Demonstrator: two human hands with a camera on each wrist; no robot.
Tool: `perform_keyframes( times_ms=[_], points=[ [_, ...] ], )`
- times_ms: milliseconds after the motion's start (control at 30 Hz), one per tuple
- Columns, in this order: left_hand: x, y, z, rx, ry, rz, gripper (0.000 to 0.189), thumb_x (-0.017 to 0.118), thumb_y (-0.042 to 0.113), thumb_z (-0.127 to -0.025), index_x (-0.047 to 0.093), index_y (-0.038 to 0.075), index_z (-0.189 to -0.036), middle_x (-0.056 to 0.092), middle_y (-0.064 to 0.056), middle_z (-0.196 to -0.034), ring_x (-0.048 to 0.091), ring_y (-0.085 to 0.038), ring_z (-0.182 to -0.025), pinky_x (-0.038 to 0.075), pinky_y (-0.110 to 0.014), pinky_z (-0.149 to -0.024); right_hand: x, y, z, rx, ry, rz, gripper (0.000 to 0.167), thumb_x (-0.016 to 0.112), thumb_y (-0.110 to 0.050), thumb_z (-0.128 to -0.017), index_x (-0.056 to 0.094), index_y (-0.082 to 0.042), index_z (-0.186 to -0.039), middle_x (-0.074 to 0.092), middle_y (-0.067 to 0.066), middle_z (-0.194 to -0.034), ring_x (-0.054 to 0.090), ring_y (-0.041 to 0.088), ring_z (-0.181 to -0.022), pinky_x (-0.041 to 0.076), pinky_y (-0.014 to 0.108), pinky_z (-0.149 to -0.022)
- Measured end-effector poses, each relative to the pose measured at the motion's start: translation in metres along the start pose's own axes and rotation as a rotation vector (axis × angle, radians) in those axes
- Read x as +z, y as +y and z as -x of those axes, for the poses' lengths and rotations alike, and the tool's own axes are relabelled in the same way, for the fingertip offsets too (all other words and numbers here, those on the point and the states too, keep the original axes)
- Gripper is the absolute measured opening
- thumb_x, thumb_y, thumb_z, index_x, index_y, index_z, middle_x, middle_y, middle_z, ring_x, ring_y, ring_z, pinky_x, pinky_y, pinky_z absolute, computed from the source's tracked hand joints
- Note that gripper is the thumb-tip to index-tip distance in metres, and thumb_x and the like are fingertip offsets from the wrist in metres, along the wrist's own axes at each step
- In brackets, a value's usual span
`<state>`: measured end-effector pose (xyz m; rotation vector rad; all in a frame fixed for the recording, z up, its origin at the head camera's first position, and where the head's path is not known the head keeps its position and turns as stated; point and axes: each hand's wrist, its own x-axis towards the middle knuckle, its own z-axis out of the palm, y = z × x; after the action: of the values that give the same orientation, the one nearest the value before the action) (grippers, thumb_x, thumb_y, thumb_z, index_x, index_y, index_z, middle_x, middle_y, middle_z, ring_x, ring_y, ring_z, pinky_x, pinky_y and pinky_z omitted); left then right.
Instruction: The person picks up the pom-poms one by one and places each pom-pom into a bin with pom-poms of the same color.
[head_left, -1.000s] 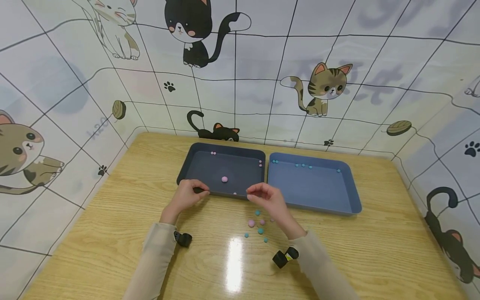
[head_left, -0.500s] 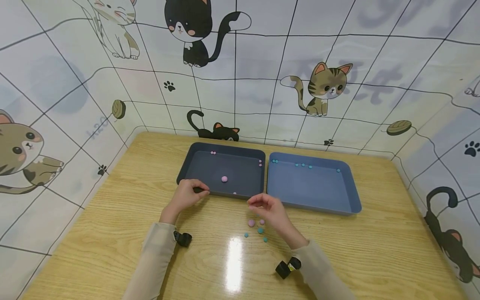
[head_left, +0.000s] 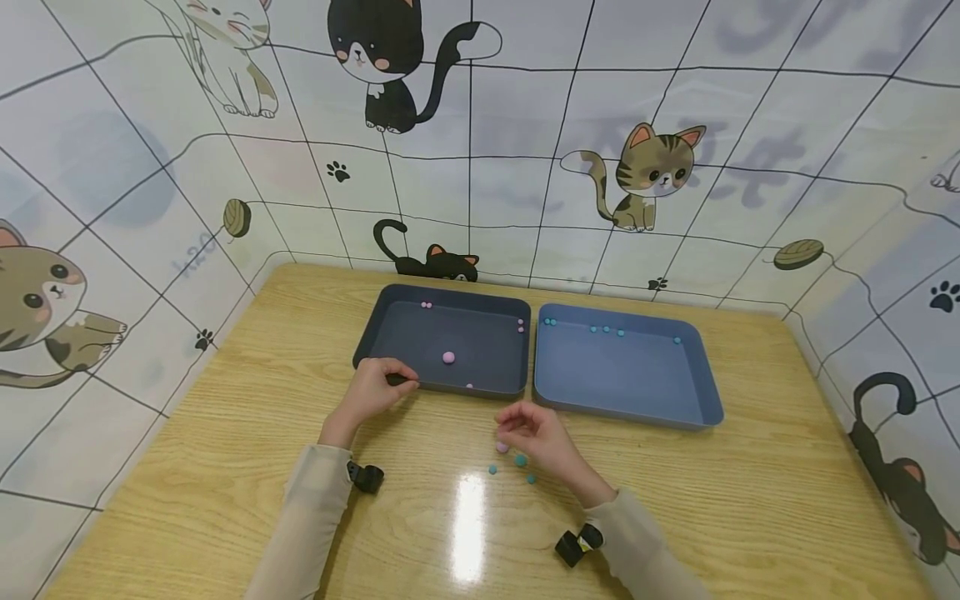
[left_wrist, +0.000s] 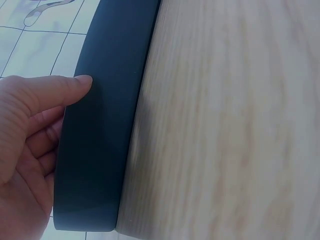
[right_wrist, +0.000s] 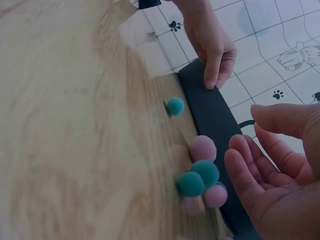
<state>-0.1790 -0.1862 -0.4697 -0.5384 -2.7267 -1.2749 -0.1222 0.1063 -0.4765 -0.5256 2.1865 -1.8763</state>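
Observation:
My left hand grips the near wall of the dark navy tray; in the left wrist view the thumb lies against the wall's outside and the fingers are behind it. Over a small group of pink and teal balls on the table is my right hand. Its thumb and fingers stand apart with nothing between them in the right wrist view. A pink ball sits just under the fingertips, with a larger teal ball beside it. Two smaller teal balls lie nearer me. The hand hides part of the group.
Inside the dark tray are a larger pink ball and several tiny pink ones. Right of it stands a blue tray with several small teal balls along its far side. A cat-patterned wall covering rises behind the wooden table.
My right hand has come down from the dark tray's near edge toward me, over the loose balls. The left hand keeps its hold on the tray.

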Motion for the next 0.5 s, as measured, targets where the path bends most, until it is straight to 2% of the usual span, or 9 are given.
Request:
perform_keyframes(
  times_ms=[267, 500],
  points=[
    [0.0002, -0.0023, -0.0004, 0.004, 0.0, -0.005, 0.004, 0.073, 0.006, -0.08, 0.074, 0.003, -0.083, 0.069, -0.004, -0.08, 0.063, -0.015, -0.073, 0.051, -0.028, -0.065, 0.0003, 0.0057, -0.0003, 0.002, -0.035, 0.058, 0.024, 0.068, 0.006, -0.08, 0.06, 0.011, -0.101, 0.063, 0.026, -0.095, 0.063, 0.029, -0.087, 0.052, 0.024, -0.077],
    [0.0002, -0.0024, -0.0012, 0.008, 0.0, -0.006, 0.005, 0.073, 0.007, -0.08, 0.074, 0.003, -0.083, 0.069, -0.003, -0.08, 0.063, -0.015, -0.073, 0.051, -0.028, -0.065, -0.0007, 0.0079, 0.0, -0.016, -0.078, 0.126, 0.021, 0.067, 0.005, -0.082, 0.061, 0.008, -0.103, 0.063, 0.022, -0.1, 0.061, 0.034, -0.091, 0.052, 0.028, -0.079]
  ],
)
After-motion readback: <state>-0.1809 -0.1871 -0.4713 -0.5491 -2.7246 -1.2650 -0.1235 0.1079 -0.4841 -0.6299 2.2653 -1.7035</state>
